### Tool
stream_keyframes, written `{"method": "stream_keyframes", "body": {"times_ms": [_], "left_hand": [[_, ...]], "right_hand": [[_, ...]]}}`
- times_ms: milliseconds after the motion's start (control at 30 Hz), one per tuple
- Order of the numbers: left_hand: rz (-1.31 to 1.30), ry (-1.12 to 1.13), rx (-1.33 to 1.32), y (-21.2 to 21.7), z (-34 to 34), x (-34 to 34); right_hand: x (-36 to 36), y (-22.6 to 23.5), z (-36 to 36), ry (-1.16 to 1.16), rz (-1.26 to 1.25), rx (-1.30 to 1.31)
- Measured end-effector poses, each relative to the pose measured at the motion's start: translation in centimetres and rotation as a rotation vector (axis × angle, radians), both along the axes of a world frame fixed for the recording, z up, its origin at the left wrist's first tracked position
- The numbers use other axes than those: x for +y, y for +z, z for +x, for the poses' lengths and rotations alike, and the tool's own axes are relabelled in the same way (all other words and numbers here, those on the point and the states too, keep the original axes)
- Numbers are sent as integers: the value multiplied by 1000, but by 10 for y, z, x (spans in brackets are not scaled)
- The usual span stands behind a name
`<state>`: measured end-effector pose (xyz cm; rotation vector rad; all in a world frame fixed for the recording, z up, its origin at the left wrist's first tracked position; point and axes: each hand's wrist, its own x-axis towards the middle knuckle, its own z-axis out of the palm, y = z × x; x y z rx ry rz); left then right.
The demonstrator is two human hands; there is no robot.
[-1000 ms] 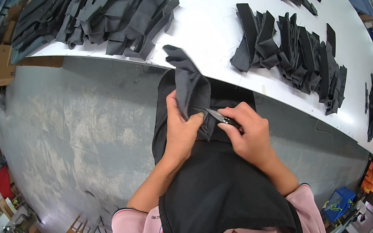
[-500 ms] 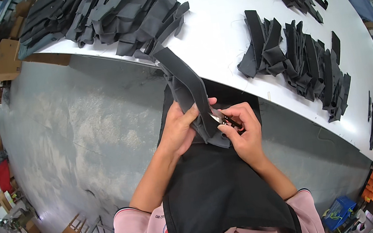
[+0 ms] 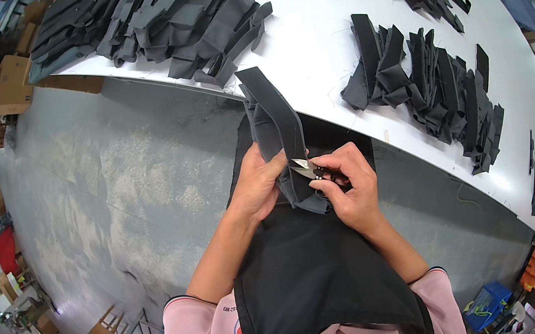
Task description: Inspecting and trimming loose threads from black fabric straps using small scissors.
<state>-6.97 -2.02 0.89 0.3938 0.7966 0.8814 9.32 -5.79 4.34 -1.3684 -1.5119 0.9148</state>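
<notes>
Strips of dark grey fabric hang in front of me at the table's near edge, their upper ends sticking up past it. My left hand is closed round them from the left, thumb on top. In my right hand is a pair of thread snips with dark handles and bright pointed blades. The blades lie against the right side of the strips, close to my left thumb. Part of the snips' handles is hidden by my fingers. Below the hands hangs my black apron.
A white table slants across from upper left to lower right. Piles of dark grey fabric pieces lie on it: a large pile at left, a row at right. Cardboard boxes stand far left; a blue basket is at lower right.
The fabric strips have shifted slightly right and stand more apart from the large pile. The snips' blades have turned and now lie over the strips, pointing further left.
</notes>
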Motion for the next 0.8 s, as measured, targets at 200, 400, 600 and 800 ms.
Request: {"method": "stream_keyframes", "body": {"times_ms": [200, 400, 600, 800], "left_hand": [[-4, 3, 81, 5, 5, -3], [21, 6, 138, 0, 4, -2], [-25, 47, -100, -3, -7, 1], [19, 45, 41, 13, -8, 13]], "right_hand": [[0, -4, -3, -19, 117, -125], [-7, -2, -5, -56, 283, -270], [-9, -4, -11, 3, 17, -83], [-20, -10, -9, 51, 91, -188]]}}
